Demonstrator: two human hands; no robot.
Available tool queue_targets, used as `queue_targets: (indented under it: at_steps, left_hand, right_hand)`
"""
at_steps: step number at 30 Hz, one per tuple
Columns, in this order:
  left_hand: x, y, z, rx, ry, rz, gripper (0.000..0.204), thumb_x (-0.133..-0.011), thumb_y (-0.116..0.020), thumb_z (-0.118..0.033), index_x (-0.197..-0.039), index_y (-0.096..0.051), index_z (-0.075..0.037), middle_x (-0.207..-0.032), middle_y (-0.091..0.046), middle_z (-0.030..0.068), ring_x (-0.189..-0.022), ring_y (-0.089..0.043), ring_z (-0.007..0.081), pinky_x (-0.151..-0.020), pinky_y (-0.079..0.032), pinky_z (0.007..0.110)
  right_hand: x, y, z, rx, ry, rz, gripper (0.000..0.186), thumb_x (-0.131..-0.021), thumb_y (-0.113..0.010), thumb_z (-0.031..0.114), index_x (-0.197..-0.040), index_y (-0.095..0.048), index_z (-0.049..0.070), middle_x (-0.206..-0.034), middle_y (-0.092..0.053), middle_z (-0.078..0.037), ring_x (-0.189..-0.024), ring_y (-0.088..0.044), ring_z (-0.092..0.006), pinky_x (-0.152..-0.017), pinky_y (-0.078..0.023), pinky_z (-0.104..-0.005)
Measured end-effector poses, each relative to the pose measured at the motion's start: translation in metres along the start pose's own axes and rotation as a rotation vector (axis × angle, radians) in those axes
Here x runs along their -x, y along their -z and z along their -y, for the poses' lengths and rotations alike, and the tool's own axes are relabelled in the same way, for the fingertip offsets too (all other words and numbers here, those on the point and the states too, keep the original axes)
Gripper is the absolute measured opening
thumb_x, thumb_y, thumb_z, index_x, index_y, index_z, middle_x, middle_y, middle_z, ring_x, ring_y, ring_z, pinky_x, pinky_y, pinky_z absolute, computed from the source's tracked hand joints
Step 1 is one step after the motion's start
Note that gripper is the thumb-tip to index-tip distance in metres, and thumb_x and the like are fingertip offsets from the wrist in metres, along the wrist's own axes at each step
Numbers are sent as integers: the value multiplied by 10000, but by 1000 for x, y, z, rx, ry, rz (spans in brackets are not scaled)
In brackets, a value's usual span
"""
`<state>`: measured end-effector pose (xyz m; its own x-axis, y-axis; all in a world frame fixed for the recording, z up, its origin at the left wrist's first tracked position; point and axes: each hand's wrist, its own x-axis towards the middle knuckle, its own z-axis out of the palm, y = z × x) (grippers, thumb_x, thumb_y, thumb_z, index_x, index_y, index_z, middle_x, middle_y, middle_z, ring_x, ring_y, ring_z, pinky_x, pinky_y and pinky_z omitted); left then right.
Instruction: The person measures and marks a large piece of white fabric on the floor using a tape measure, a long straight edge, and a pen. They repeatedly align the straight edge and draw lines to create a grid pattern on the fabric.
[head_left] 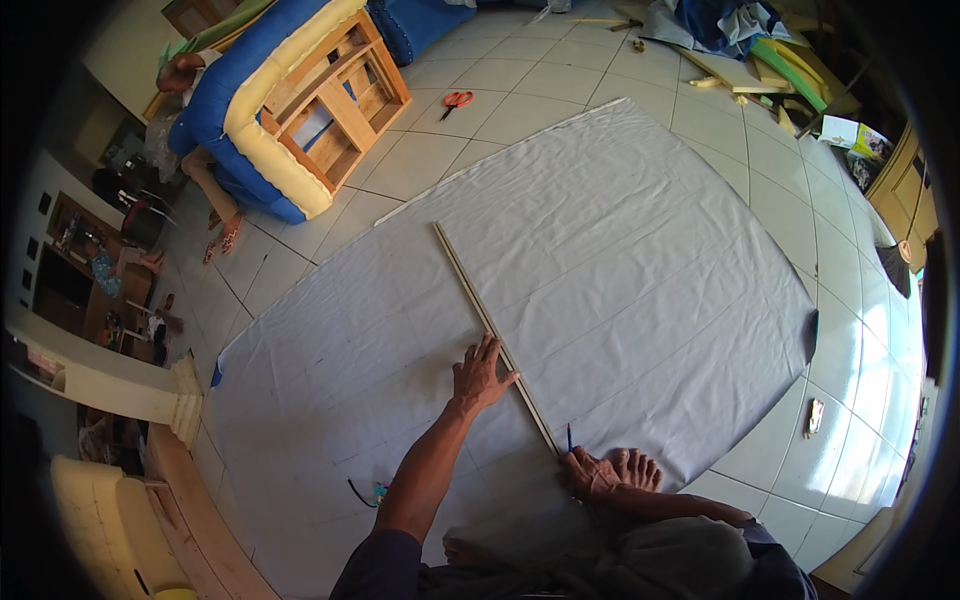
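Note:
A large pale grey fabric sheet is spread on the floor, with faint lines and wrinkles across it. A long, thin straightedge lies slantwise over it. My left hand presses on the middle of the straightedge with its fingers spread. Beside the near end of the straightedge, my right hand is closed around a dark pen, its tip pointing up and away. Right next to that hand, my bare foot stands on the fabric.
Orange-handled scissors lie on the tiles beyond the sheet. A blue and cream upholstered piece with a wooden frame stands at the far left, a person behind it. Foam scraps are piled far right. A small dark-corded item rests near my left forearm.

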<state>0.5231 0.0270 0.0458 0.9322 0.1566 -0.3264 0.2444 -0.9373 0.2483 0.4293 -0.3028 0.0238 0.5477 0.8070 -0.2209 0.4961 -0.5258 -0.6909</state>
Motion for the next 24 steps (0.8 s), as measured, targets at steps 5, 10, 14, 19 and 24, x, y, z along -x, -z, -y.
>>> queue_targets:
  at_steps: [5, 10, 14, 19, 24]
  left_hand:
    - [-2, -7, 3, -8, -24, -54, 919, -915, -686, -615, -1622, -302, -169, -1718, -241, 89, -1513, -330, 381, -1058, -422, 677]
    - [-5, -15, 6, -27, -23, -44, 915, -894, -729, -572, -1594, -328, -140, -1716, -250, 106, -1492, -363, 384, -1045, -448, 674]
    - [-8, -9, 0, -11, 33, -6, 926, -899, -733, -570, -1606, -312, -147, -1715, -249, 89, -1532, -319, 363, -1079, -464, 623]
    - [-4, 7, -10, -23, 59, 25, 923, -903, -735, -562, -1602, -306, -139, -1713, -243, 83, -1535, -313, 321, -1098, -478, 601]
    - [-3, 11, -12, -16, 75, 43, 926, -902, -728, -579, -1608, -301, -159, -1718, -233, 70, -1545, -296, 318, -1101, -476, 599]
  right_hand:
    - [0, 38, 30, 0, -53, 86, 466, -995, -595, 481, -1298, -509, 137, -1207, -556, -213, -1108, -611, -452, -878, -517, -601]
    - [47, 85, 60, 237, -322, 216, 617, -946, -473, 743, -1348, -548, 281, -1376, -534, -212, -1344, -345, -531, -1079, -237, -736]
    - [49, 79, 43, 358, -310, 384, 592, -930, -524, 721, -1316, -593, 277, -1455, -478, -203, -1363, -329, -500, -1108, -241, -691]
    - [49, 56, 35, 113, -730, 76, 508, -945, -550, 623, -1332, -581, 297, -1499, -426, -225, -1391, -316, -496, -1140, -209, -683]
    - [64, 60, 33, 324, -503, 129, 382, -963, -549, 494, -1277, -597, 283, -1404, -498, -205, -1375, -356, -476, -1153, -224, -645]
